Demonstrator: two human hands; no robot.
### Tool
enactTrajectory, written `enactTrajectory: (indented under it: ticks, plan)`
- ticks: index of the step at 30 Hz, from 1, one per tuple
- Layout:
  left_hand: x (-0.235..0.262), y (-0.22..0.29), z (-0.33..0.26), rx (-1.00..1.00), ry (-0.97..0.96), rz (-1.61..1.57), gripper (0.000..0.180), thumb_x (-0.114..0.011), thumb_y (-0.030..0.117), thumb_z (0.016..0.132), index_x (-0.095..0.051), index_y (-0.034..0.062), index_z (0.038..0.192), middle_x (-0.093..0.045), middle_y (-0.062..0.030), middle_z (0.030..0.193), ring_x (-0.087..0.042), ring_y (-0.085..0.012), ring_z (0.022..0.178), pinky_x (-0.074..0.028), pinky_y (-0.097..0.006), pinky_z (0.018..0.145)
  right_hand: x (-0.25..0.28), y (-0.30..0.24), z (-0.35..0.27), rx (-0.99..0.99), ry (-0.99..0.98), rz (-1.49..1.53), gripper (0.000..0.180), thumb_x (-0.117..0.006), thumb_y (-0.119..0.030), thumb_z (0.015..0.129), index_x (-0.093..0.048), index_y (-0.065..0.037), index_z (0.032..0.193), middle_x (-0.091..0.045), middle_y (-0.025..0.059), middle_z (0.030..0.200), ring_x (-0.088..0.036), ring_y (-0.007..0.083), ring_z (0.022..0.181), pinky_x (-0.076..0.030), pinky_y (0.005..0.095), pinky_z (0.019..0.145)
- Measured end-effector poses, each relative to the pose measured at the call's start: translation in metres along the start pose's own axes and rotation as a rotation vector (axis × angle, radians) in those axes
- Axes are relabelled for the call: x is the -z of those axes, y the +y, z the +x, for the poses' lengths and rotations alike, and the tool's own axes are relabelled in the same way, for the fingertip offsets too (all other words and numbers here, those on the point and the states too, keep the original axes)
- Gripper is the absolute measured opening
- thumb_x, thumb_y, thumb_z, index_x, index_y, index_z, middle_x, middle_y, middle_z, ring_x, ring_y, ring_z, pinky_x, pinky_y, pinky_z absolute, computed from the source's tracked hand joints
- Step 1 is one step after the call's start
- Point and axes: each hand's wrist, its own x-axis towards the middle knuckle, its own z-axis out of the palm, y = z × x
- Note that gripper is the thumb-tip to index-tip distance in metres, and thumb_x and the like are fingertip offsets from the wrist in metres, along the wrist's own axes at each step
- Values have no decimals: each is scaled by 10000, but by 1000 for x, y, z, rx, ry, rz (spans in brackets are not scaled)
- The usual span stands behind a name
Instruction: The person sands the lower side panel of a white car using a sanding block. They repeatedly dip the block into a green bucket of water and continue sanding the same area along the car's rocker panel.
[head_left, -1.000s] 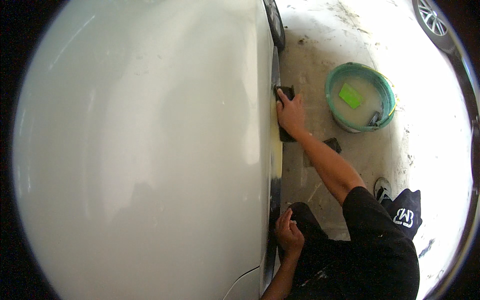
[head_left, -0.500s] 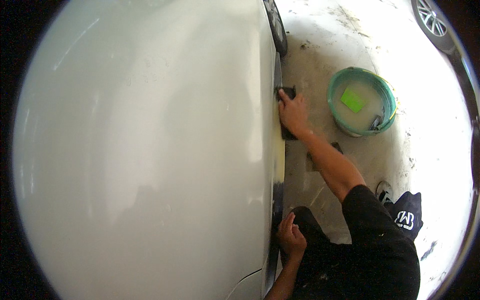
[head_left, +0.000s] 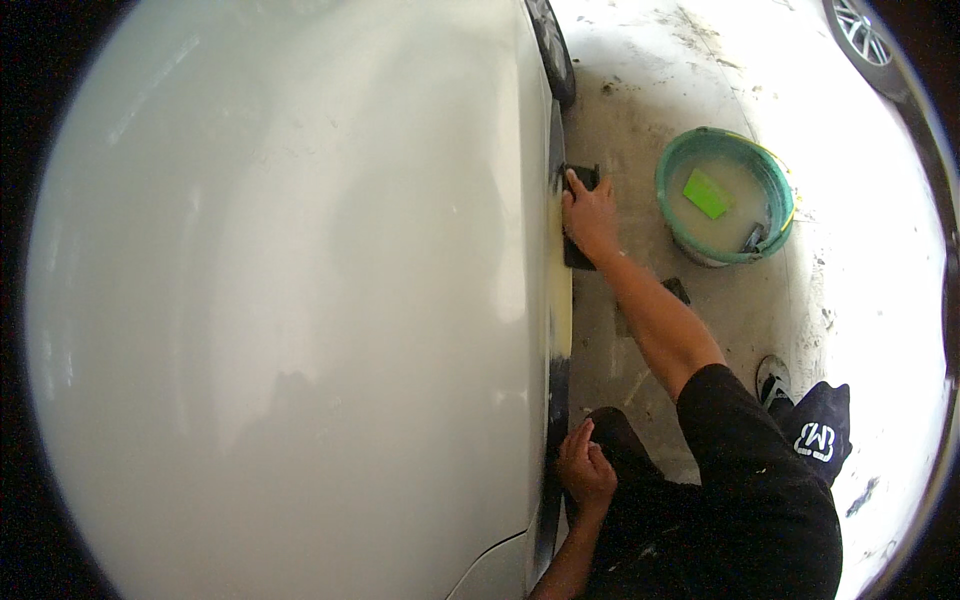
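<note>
My right hand (head_left: pixel 592 215) is closed around a black sanding block (head_left: pixel 581 256), a long dark block pressed to the car's side. Beneath and beyond it runs a pale yellow filler patch (head_left: pixel 563 315) on that side, with dark grey areas at both ends. Lower down, my left hand (head_left: pixel 587 468) rests beside the car's dark lower side, close to my bent knee. Its fingers are loosely extended and partly turned away, and I see nothing held in it. The white car panel (head_left: pixel 350 260) fills the left of the view.
On the floor to the right stands a green bucket (head_left: pixel 672 225) of cloudy water, with a bright green pad (head_left: pixel 706 194) and a dark item (head_left: pixel 753 238) in it. A dark piece (head_left: pixel 677 291) lies under my right forearm. Another car's wheel (head_left: pixel 862 33) is at top right.
My right hand and the sanding block have shifted slightly away along the car's side. My left hand stays nearly in place.
</note>
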Motion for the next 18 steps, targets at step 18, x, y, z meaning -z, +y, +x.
enactTrajectory:
  ticks: [18]
  plan:
    - [-32, -21, 15, 10, -33, -48, 358, -408, 104, 911, -576, -13, 1206, -604, -214, 1172, -553, -383, 1086, -403, -479, 961, -5, 9, -46, -67, -48, -59, 412, -548, -279, 925, -541, -238, 1335, -451, 271, 1059, -513, 436, 979, -455, 473, 862]
